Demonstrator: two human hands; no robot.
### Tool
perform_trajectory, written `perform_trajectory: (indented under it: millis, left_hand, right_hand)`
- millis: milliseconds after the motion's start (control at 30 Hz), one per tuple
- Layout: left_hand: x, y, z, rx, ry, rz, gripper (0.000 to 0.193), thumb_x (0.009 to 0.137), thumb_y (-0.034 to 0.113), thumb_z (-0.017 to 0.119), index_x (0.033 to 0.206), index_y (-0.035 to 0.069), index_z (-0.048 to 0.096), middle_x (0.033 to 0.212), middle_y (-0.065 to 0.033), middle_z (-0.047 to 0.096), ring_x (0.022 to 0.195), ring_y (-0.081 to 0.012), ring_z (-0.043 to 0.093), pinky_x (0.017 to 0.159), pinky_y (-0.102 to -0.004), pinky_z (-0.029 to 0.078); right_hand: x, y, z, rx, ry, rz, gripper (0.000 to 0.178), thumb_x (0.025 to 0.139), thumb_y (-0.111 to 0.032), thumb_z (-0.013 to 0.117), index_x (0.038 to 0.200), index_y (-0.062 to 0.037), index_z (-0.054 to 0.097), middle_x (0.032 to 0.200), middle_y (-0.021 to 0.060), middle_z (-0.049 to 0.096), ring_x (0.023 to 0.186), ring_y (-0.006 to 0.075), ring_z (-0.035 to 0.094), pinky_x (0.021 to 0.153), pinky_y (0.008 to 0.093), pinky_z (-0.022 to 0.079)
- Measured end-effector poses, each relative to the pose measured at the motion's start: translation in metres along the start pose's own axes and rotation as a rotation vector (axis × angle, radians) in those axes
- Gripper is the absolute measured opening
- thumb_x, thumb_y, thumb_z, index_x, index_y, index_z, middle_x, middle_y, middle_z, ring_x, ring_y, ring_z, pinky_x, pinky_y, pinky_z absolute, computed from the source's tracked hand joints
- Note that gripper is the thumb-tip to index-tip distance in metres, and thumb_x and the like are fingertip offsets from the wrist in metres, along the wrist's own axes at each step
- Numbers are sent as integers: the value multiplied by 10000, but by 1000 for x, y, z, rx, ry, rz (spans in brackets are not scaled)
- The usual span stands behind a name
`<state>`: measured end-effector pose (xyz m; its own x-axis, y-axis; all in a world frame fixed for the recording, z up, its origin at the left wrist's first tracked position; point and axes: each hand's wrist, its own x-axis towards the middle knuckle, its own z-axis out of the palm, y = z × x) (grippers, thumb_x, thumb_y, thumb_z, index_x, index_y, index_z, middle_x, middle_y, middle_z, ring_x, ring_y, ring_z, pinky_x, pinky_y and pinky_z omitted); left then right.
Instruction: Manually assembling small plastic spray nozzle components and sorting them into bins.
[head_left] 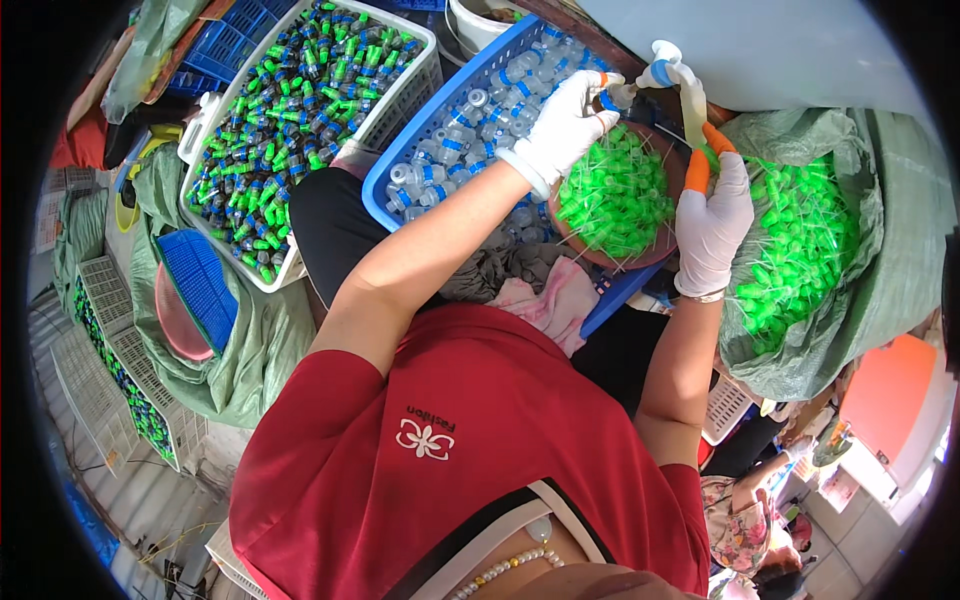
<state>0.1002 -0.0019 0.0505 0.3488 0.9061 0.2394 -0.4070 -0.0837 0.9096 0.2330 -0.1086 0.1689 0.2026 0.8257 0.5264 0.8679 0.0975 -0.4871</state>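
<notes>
My left hand (565,125), in a white glove with an orange fingertip cover, is closed on a small clear bottle (618,97) with a dark blue band. To its right, my gloved right hand (715,215) pinches a bright green piece (710,156) between orange-covered fingers. Beyond them another blue-banded, clear-white bottle shape (660,72) shows beside a white glove-like finger; whether my right hand touches it I cannot tell. Beneath my hands a round brown bowl (640,262) is heaped with green pieces with thin clear stems (612,190).
A blue basket (375,190) of clear bottles stands at my left wrist. Further left is a white crate (432,75) of green-and-dark capped bottles. On the right, a grey-green sack (890,250) holds more green pieces. Cloths (545,300) lie near my lap. Another person (745,510) sits at lower right.
</notes>
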Motion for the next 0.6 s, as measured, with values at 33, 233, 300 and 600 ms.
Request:
perform_trajectory:
  millis: [33,233,300,600]
  left_hand:
    - [0,1,0,2,-5,-10,394,887,-70,569,1264,20,502,1149,-36,582,966,-76,550,841,-226,467]
    - [-2,7,0,84,-4,-83,407,881,-77,567,1271,20,497,1163,-47,577,1018,-94,551,883,-246,467]
    - [-5,-2,-6,106,-6,-61,411,881,-79,563,1274,19,495,1163,-49,577,1035,-100,551,893,-248,464]
    - [-36,0,-5,73,-263,-66,457,895,-69,533,1333,19,437,1202,-69,570,1098,-154,556,939,-289,454]
  right_hand:
    - [0,0,-1,-7,-6,7,261,882,-3,609,1139,-43,628,1004,94,680,787,208,642,709,286,507]
    - [0,0,-4,-36,2,-31,295,882,-5,616,1175,-40,612,991,103,679,781,211,647,711,290,509]
    - [-2,-5,-4,-3,42,-22,295,879,-10,620,1172,-41,606,983,109,678,773,224,651,702,302,511]
    - [-25,3,17,-112,-77,-80,228,855,-43,644,1072,-53,576,873,151,669,746,339,656,638,395,508]
